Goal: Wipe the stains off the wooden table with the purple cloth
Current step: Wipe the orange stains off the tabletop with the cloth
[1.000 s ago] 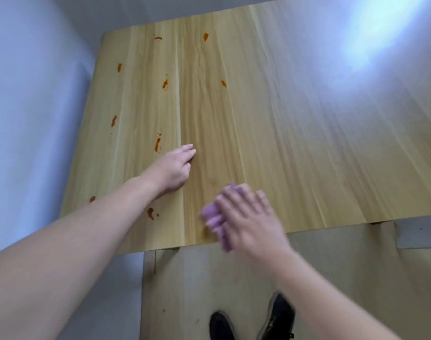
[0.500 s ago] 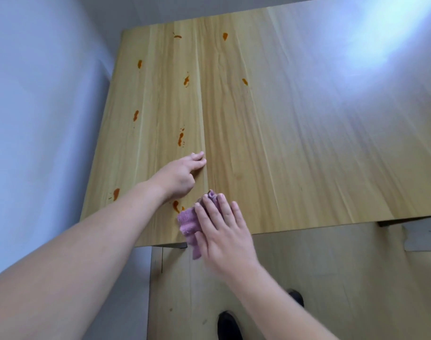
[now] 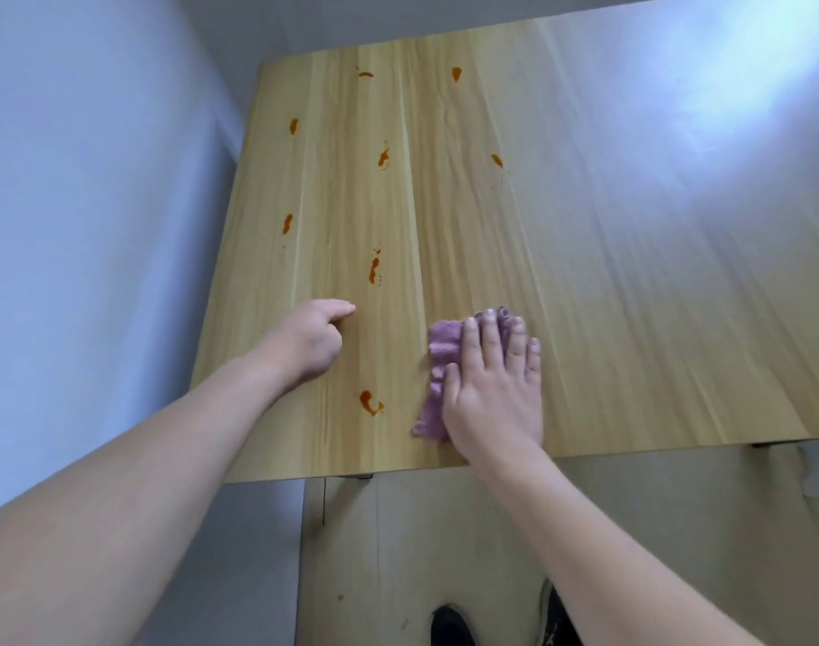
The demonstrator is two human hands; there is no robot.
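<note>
Purple cloth [image 3: 444, 361] is lying flat on the wooden desk [image 3: 631, 296], close to the near edge, and your right hand [image 3: 496, 389] is lying on top of it. Your fingers [image 3: 489, 333] there are straight and slightly spread, pressing the cloth down on the wood; they are not pinching it. One part of the cloth is showing at the left of your palm and a small part is showing in front of your fingertips.

Nearest to you, two dark shoes [image 3: 454, 624] are standing on the pale wooden floor [image 3: 398, 552] under the desk edge.

Just to the left of the cloth, an orange stain [image 3: 370, 403] is sitting on the desk, apart from the cloth and not touched by it. Your left hand [image 3: 312, 340] is resting on the desk a little farther and more to the left. Its fingers are curled under the palm, only the thumb side is pointing forward, and it is holding nothing.

Beyond your left hand, a long stain [image 3: 375, 269] is lying on the wood. Farther, more small orange stains are spreading over the left part of the desk, for example one [image 3: 287, 223] near the left edge and one [image 3: 456, 73] close to the far edge. A pale wall [image 3: 95, 202] is standing along the left side of the desk.
</note>
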